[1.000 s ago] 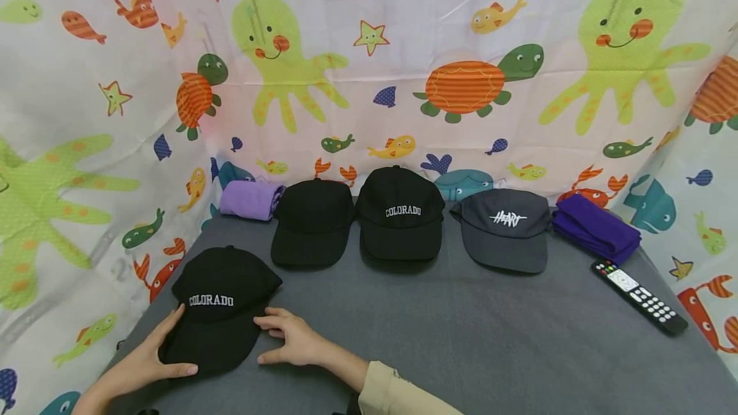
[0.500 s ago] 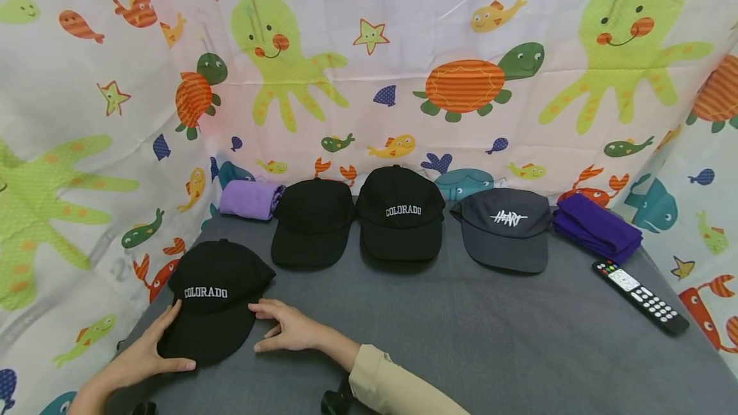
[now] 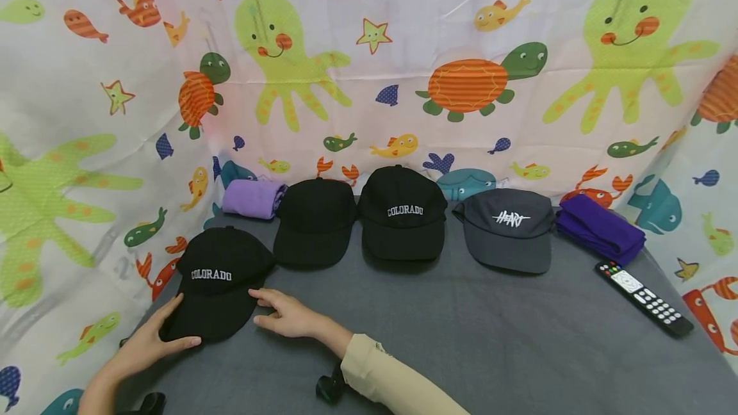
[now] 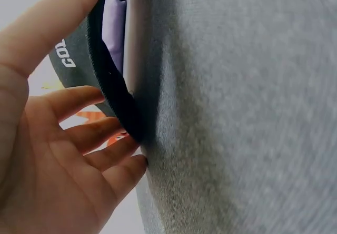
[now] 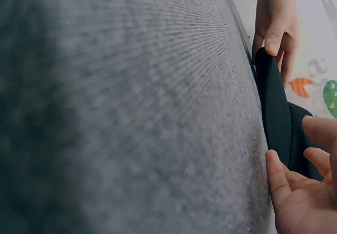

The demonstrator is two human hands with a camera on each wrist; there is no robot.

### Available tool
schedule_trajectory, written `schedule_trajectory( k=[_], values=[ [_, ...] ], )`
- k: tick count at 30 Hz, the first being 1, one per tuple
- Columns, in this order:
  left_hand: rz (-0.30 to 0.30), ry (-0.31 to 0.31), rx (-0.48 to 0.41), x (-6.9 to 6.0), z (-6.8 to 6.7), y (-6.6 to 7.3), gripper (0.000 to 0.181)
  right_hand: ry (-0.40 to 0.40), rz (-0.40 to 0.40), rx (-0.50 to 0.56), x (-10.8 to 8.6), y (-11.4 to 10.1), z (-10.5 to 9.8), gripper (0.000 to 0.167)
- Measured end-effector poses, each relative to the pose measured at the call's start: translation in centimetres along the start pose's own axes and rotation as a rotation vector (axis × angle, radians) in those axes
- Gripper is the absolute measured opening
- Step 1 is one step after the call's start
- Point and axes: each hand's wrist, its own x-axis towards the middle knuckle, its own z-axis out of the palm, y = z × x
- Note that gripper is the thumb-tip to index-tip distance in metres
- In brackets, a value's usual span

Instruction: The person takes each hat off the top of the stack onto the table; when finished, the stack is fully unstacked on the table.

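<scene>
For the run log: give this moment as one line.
left hand: holds front COLORADO cap; right hand: beside same cap; back row: three caps between lilac cloth and purple cloth; remote: at right

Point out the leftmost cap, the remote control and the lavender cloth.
Leftmost cap point(image 3: 225, 264): head view, front of its crown.
Remote control point(image 3: 646, 299): head view, its button face.
Lavender cloth point(image 3: 252, 199): head view, its near side.
</scene>
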Motion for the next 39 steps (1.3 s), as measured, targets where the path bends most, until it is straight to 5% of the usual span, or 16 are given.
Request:
schedule_trajectory(
  k=[13,24,33,39],
  values=[
    [0.036,0.073,-0.020,-0.1,0.3,1.5,0.097,0.017,0.016,0.083,-1.3,-0.1,-1.3,0.051],
    [0.154,0.316,-0.104,1.0,1.1,4.5,0.074,0.115,-0.102,-0.047,-2.8,-1.0,-3.4,0.049],
    [0.240,0.544,-0.148,2.4,3.1,7.3,0.059,0.236,-0.190,-0.026,-5.0,-1.8,-5.7,0.046],
    [0.329,0.595,-0.166,3.6,4.4,9.0,0.054,0.311,-0.186,-0.079,-7.1,-3.3,-7.6,0.046]
  ],
)
